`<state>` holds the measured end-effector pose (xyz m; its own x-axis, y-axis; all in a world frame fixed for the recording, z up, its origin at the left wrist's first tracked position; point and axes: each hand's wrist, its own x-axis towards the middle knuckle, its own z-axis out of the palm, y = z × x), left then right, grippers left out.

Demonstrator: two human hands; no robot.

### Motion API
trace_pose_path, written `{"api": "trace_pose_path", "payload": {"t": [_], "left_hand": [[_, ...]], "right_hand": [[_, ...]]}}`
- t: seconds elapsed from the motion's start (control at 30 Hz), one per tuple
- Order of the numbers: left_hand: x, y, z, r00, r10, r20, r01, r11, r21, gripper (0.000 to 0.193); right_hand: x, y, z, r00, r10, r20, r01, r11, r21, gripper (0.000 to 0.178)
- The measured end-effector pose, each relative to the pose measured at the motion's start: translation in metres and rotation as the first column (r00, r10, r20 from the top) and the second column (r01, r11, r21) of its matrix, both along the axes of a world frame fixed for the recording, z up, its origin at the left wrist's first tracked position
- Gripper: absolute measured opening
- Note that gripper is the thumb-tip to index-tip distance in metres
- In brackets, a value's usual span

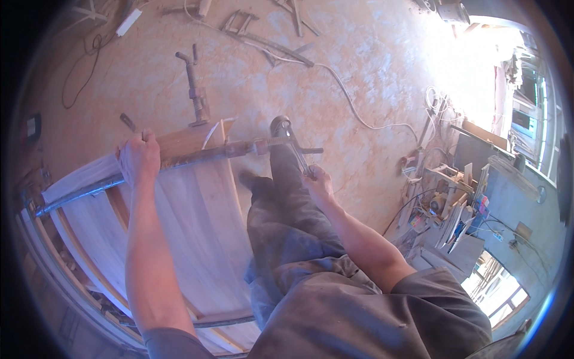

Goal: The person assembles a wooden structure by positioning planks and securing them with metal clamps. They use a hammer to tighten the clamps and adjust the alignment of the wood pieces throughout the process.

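Note:
A long bar clamp (197, 157) lies across the edge of a pale wooden panel frame (203, 197). Its screw end juts out past the panel's right side, with a crossbar handle (312, 151). My right hand (318, 183) is closed on a slim metal tool, wrench-like (297, 152), that slants up past the handle. At the panel's far edge, near the clamp bar, my left hand (141, 157) is curled closed; what its fingers hold is hidden. Just beyond it a short dark stick (127, 122) shows; whether the hand touches it I cannot tell.
Another clamp (195, 96) sticks out beyond the panel's far edge. A pale cable (350, 107) winds over the dusty floor, near metal and wood pieces (269, 46). Wood offcuts and tools (445, 203) crowd the right wall. My shoe (280, 125) stands close to the clamp's screw end.

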<state>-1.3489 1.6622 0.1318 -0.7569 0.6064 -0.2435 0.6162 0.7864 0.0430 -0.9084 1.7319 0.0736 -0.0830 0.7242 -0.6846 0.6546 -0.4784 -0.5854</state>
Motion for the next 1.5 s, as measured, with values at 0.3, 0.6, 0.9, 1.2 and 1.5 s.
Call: {"api": "trace_pose_path", "payload": {"t": [0.3,0.6,0.9,1.2,1.5], "left_hand": [[0.0,0.003,0.001,1.0,0.008,-0.025,-0.009,0.999,-0.051,0.045],[0.003,0.003,0.011,0.999,0.044,0.022,-0.043,0.998,-0.042,0.042],[0.003,-0.002,0.005,0.997,0.017,-0.07,-0.01,0.994,0.109,0.042],[0.011,-0.013,0.022,0.994,0.034,0.106,-0.035,0.999,0.012,0.039],[0.0,-0.002,0.02,0.987,0.098,0.129,-0.112,0.988,0.104,0.034]], "right_hand": [[-0.016,-0.033,-0.002,0.996,-0.069,0.061,0.064,0.994,0.091,0.008],[-0.007,-0.037,0.022,0.924,-0.265,-0.275,0.137,0.902,-0.409,0.031],[-0.031,-0.049,0.031,0.883,-0.452,-0.127,0.358,0.822,-0.442,0.041],[-0.022,-0.02,0.16,0.927,-0.374,0.023,0.301,0.707,-0.64,0.03],[-0.026,-0.008,0.126,0.929,-0.36,0.089,0.324,0.671,-0.667,0.03]]}}
